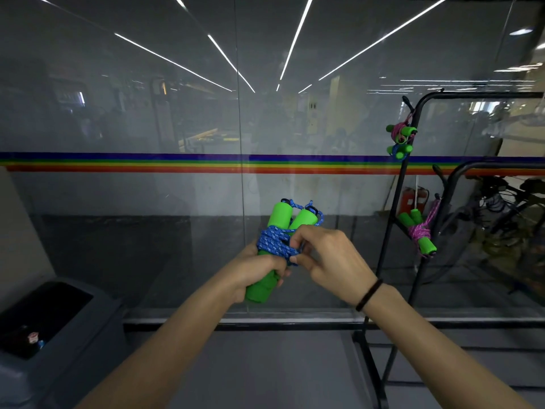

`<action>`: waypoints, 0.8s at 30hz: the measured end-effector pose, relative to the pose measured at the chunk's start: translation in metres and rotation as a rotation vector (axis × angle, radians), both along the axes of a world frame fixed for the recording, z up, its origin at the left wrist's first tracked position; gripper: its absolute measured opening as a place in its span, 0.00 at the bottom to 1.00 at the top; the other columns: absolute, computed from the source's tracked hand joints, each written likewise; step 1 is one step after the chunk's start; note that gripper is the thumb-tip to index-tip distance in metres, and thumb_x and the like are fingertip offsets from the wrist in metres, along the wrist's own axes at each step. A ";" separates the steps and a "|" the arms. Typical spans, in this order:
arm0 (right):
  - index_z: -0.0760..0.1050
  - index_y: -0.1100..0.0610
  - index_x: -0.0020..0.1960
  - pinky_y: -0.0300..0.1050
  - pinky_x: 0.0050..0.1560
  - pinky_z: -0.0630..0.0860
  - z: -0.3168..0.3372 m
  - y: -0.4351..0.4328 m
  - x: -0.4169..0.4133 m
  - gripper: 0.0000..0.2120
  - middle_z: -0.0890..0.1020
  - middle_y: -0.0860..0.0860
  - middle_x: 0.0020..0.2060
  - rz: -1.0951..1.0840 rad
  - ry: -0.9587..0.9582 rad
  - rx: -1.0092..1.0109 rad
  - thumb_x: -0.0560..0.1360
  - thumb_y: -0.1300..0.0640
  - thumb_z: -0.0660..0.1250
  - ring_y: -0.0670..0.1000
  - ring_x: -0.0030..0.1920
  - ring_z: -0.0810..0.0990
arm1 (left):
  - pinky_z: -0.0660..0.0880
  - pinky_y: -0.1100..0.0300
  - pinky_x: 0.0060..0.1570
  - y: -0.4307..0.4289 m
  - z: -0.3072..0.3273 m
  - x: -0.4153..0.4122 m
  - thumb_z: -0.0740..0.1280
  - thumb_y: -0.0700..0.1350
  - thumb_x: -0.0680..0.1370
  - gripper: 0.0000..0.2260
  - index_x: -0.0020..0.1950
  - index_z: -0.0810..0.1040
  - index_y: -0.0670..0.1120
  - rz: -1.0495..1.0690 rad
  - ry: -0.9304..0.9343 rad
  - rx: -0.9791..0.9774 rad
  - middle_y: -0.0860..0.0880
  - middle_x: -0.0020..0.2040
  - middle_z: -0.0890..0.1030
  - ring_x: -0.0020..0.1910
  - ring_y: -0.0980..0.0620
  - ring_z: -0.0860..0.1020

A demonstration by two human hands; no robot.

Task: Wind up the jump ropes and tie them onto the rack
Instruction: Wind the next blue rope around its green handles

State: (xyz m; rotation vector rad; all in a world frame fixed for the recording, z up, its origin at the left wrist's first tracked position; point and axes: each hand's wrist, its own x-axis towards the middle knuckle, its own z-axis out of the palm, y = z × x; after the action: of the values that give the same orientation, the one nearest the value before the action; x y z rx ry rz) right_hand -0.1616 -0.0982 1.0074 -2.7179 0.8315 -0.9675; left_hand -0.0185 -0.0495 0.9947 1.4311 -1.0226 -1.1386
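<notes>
A blue jump rope (275, 242) with two green foam handles is held upright in front of me, its cord wound several times around the handles. My left hand (259, 268) grips the lower part of the handles. My right hand (327, 256) pinches the blue cord at the wound bundle. To the right stands the black rack (392, 208). Tied high on the rack's post are a pink rope bundle (401, 132) and, just below it, a blue rope bundle (400, 151). Another pink rope bundle (418, 233) hangs lower on the rack.
A glass wall (177, 113) with a rainbow stripe (147, 162) stands straight ahead. A grey bin (50, 326) sits at the lower left. A red fire extinguisher (411, 199) is behind the rack, and dark bicycles (507, 202) lie beyond the glass at right.
</notes>
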 end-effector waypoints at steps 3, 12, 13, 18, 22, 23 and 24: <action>0.71 0.52 0.42 0.31 0.38 0.71 0.003 0.001 -0.001 0.11 0.77 0.46 0.37 0.023 -0.025 0.095 0.67 0.63 0.72 0.46 0.36 0.77 | 0.71 0.66 0.23 0.003 0.001 -0.003 0.60 0.27 0.70 0.10 0.44 0.75 0.40 -0.026 0.020 0.002 0.44 0.33 0.77 0.23 0.54 0.75; 0.80 0.56 0.44 0.27 0.40 0.75 0.010 0.004 -0.009 0.09 0.82 0.48 0.38 0.037 -0.232 0.380 0.67 0.66 0.73 0.43 0.35 0.82 | 0.71 0.65 0.24 0.006 0.011 -0.005 0.61 0.29 0.71 0.08 0.41 0.76 0.40 -0.051 0.058 -0.010 0.45 0.31 0.78 0.25 0.52 0.75; 0.80 0.56 0.43 0.30 0.38 0.76 0.012 0.004 -0.010 0.09 0.82 0.50 0.37 0.045 -0.252 0.419 0.67 0.67 0.73 0.45 0.34 0.83 | 0.72 0.65 0.24 0.007 0.011 -0.007 0.61 0.29 0.71 0.08 0.40 0.77 0.40 -0.055 0.053 -0.014 0.45 0.31 0.79 0.25 0.52 0.75; 0.81 0.55 0.47 0.30 0.46 0.76 0.012 0.003 -0.008 0.10 0.82 0.45 0.40 -0.004 -0.138 0.221 0.67 0.63 0.73 0.44 0.37 0.82 | 0.71 0.66 0.23 0.009 0.014 -0.012 0.61 0.30 0.72 0.07 0.42 0.76 0.39 -0.050 0.114 -0.025 0.44 0.33 0.78 0.23 0.54 0.76; 0.81 0.55 0.50 0.31 0.47 0.76 0.015 0.003 -0.011 0.11 0.84 0.46 0.42 0.040 -0.150 0.269 0.68 0.61 0.73 0.42 0.39 0.82 | 0.71 0.66 0.22 0.013 0.016 -0.011 0.61 0.31 0.73 0.07 0.41 0.77 0.40 -0.073 0.126 -0.033 0.46 0.31 0.78 0.23 0.55 0.76; 0.81 0.55 0.50 0.31 0.47 0.76 0.015 0.003 -0.013 0.11 0.84 0.45 0.42 0.060 -0.146 0.287 0.68 0.60 0.73 0.41 0.39 0.82 | 0.71 0.66 0.21 0.014 0.016 -0.010 0.61 0.31 0.73 0.07 0.41 0.77 0.40 -0.077 0.131 -0.029 0.46 0.31 0.78 0.23 0.55 0.76; 0.81 0.54 0.51 0.31 0.47 0.76 0.014 0.002 -0.013 0.11 0.84 0.45 0.42 0.074 -0.143 0.303 0.68 0.60 0.73 0.40 0.40 0.82 | 0.71 0.66 0.22 0.014 0.015 -0.010 0.61 0.31 0.73 0.07 0.41 0.77 0.40 -0.080 0.130 -0.025 0.45 0.32 0.78 0.23 0.55 0.76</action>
State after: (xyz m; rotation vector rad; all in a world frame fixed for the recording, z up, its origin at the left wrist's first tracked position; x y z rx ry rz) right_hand -0.1751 -0.0958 1.0218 -2.3767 0.7751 -0.9229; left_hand -0.0285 -0.0357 1.0099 1.2889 -1.0064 -1.2557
